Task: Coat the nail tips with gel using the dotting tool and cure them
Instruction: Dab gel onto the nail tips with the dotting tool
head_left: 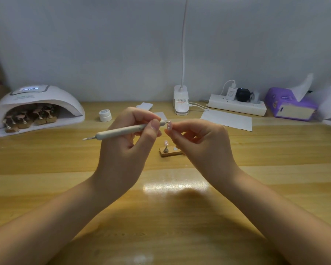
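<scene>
1. Pale wall (pixel 103 44) stood behind a wooden bench (pixel 46 159) whose near part showed a bright glare patch.
2. At the far left of the bench sat a white curing lamp (pixel 36 104), its top display lit, with several nail tips on small stands with wooden bases (pixel 30 119) sheltered under its arch.
3. Just right of the lamp stood a small white gel jar (pixel 105 115).
4. The left hand (pixel 126 148) was raised over the bench, its fingers and thumb curled round a pale dotting tool (pixel 130 130); the tool lay nearly level, its far point aimed right, its other point jutting out to the left.
5. The tool's right point met a small pinkish nail tip (pixel 169 127), held up between the two hands.
6. Below, on the bench, a small wooden base (pixel 171 152) carried one more nail tip on its stand (pixel 166 145).
7. The right hand (pixel 203 142) had its fingers curled, pinching the raised nail tip's holder at the fingertips; the holder itself was hidden.
8. Behind the hands stood a white clip lamp (pixel 181 102) with a long neck rising out of view, and white paper sheets (pixel 227 119) lay nearby.
9. Farther right lay a white power strip (pixel 237 107) with plugs in it, then a purple tissue pack (pixel 290 106) with a tissue sticking up.
</scene>
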`<state>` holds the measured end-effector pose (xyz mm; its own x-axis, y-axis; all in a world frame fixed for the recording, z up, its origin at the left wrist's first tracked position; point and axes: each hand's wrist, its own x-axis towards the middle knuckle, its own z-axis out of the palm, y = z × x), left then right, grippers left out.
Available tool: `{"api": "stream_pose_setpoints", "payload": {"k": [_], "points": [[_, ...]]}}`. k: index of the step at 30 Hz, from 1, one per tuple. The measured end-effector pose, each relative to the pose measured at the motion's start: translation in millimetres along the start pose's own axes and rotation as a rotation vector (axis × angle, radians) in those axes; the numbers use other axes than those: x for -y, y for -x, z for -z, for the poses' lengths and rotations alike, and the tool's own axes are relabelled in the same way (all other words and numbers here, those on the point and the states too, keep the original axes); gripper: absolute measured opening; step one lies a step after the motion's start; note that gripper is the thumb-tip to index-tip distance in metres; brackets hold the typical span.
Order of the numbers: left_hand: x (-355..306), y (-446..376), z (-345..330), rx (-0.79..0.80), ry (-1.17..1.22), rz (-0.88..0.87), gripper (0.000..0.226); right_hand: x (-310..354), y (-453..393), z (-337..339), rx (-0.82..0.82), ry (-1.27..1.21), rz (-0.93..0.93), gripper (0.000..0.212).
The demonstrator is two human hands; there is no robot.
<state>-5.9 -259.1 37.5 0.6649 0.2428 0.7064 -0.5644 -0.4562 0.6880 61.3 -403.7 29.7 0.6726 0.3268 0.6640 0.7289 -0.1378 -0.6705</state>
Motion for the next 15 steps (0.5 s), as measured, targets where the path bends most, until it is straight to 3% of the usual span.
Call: {"api": "stream_pose_setpoints", "payload": {"k": [15], "points": [[0.7, 2.1, -1.0, -0.015, 0.061, -0.020, 0.008, 0.8, -1.0, 1.8, -0.019, -0.004, -0.026, 0.009]]}}
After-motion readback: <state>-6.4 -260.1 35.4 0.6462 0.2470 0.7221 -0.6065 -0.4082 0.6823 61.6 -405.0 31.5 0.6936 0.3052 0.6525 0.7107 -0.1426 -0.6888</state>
